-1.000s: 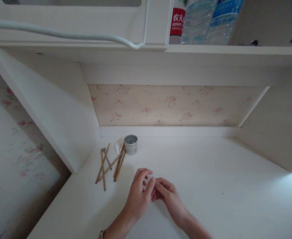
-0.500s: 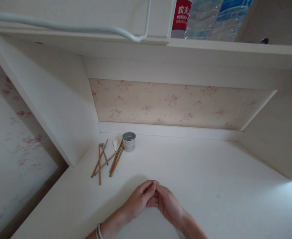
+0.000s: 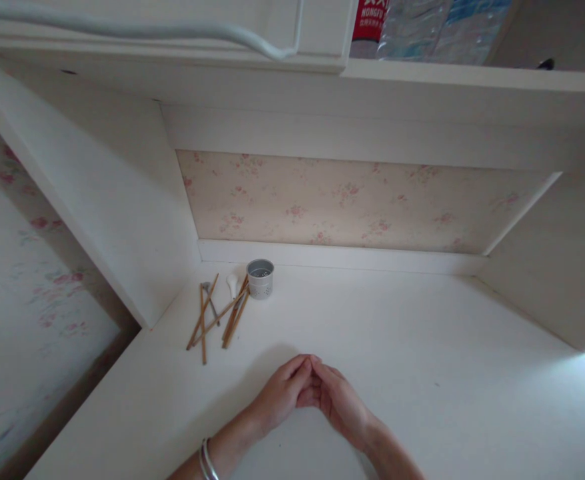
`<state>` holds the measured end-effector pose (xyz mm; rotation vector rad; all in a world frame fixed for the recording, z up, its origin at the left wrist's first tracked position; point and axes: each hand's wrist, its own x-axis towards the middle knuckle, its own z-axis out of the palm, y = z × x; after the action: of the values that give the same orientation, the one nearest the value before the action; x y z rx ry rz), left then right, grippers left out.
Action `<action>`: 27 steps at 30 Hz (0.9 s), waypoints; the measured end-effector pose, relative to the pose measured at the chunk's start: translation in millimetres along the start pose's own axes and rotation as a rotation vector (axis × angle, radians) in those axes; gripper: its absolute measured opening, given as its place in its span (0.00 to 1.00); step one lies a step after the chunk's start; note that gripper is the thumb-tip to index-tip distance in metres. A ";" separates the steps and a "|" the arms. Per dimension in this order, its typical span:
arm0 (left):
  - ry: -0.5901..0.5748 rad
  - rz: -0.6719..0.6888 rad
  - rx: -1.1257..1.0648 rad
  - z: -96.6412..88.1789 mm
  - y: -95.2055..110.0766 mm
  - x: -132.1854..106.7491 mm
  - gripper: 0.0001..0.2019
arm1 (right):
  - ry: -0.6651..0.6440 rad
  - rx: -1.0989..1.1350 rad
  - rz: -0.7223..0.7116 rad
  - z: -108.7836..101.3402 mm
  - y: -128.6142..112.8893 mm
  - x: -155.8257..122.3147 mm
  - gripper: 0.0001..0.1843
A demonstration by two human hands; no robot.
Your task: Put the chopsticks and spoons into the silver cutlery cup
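My left hand (image 3: 281,395) and my right hand (image 3: 340,402) rest on the white desk (image 3: 422,373) near its front edge, fingertips meeting, fingers curled together. Nothing shows in either hand. Bracelets circle my left wrist. Further back on the left lie several wooden chopsticks (image 3: 220,319) in a loose crossed heap, with a white spoon (image 3: 232,284) and a metal spoon (image 3: 208,297) among them. A small round metal holder (image 3: 260,278) stands upright just right of the heap, near the back wall.
A white side panel (image 3: 97,200) bounds the desk on the left and another panel (image 3: 562,267) on the right. Flowered wallpaper backs the alcove. Water bottles (image 3: 422,27) stand on the shelf overhead, and a white cable (image 3: 122,30) runs along the cabinet.
My hands drew back toward me and closed together, the fingers now touching. The view tilted slightly, so the desk items sit a little higher in the frame.
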<state>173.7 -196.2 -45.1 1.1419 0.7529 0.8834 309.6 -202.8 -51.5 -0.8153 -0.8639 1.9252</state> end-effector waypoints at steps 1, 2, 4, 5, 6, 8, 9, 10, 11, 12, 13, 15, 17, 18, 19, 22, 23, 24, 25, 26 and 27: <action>0.000 0.003 0.007 -0.3 -0.9 0.0 0.22 | 0.005 0.000 0.003 0.1 0.0 0.0 0.24; 0.002 0.006 0.014 -0.6 -1.8 0.0 0.22 | 0.010 -0.001 0.007 0.2 0.0 -0.1 0.24; 0.007 0.012 0.025 -0.9 -3.5 0.0 0.21 | 0.012 -0.001 0.011 0.0 0.3 -0.4 0.24; 0.010 0.014 0.031 -1.0 -4.1 0.0 0.21 | 0.009 -0.002 0.008 -0.2 0.6 -0.4 0.24; 0.013 0.014 0.036 -1.0 -4.5 0.1 0.21 | 0.006 -0.002 0.005 -0.5 1.0 -0.4 0.24; 0.019 0.010 0.046 -1.0 -4.9 0.4 0.21 | 0.002 -0.003 -0.001 -0.9 1.8 -0.2 0.25; 0.023 0.006 0.048 -1.1 -5.0 0.6 0.21 | 0.002 -0.002 -0.002 -1.1 2.2 -0.1 0.25; 0.025 0.002 0.048 -1.1 -5.1 0.8 0.21 | 0.005 -0.002 -0.003 -1.1 2.5 0.2 0.25; 0.024 0.001 0.045 -1.2 -5.2 0.9 0.21 | 0.007 0.000 -0.002 -1.2 2.7 0.4 0.25; 0.020 0.001 0.043 -1.3 -5.3 0.9 0.21 | 0.010 0.002 -0.002 -1.1 2.7 0.7 0.25; 0.017 0.004 0.042 -1.4 -5.5 1.0 0.21 | 0.011 0.004 -0.001 -1.0 2.5 1.0 0.25; 0.010 0.009 0.043 -1.7 -5.9 0.9 0.21 | 0.009 0.007 -0.001 -0.8 1.9 1.3 0.24; 0.010 0.013 0.055 -2.0 -6.0 0.8 0.21 | 0.004 0.004 0.001 -0.6 1.1 1.2 0.24; 0.012 0.014 0.067 -2.1 -5.9 0.8 0.21 | 0.004 0.003 0.001 -0.5 0.9 0.9 0.24; 0.015 0.017 0.079 -2.1 -5.6 0.9 0.21 | 0.005 0.002 0.002 -0.4 0.9 0.7 0.24; 0.017 0.017 0.092 -1.9 -4.5 1.2 0.21 | 0.010 0.003 0.000 -0.6 1.6 0.2 0.24; 0.015 0.014 0.083 -1.7 -4.2 1.3 0.21 | 0.008 0.002 0.000 -0.7 1.9 0.3 0.24; 0.013 0.012 0.072 -1.4 -4.0 1.3 0.21 | 0.007 0.002 -0.001 -0.9 2.2 0.4 0.24; 0.010 0.011 0.063 -1.2 -3.8 1.3 0.21 | 0.005 0.002 -0.002 -0.9 2.4 0.6 0.24; 0.006 0.012 0.055 -0.9 -3.7 1.2 0.21 | 0.005 0.004 -0.005 -1.0 2.5 0.8 0.24; 0.004 0.014 0.049 -0.7 -3.7 1.1 0.21 | 0.005 0.004 -0.007 -1.0 2.4 1.0 0.24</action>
<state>174.4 -195.6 -48.9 1.1897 0.7741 0.8829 308.9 -202.6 -54.2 -0.8130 -0.8589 1.9171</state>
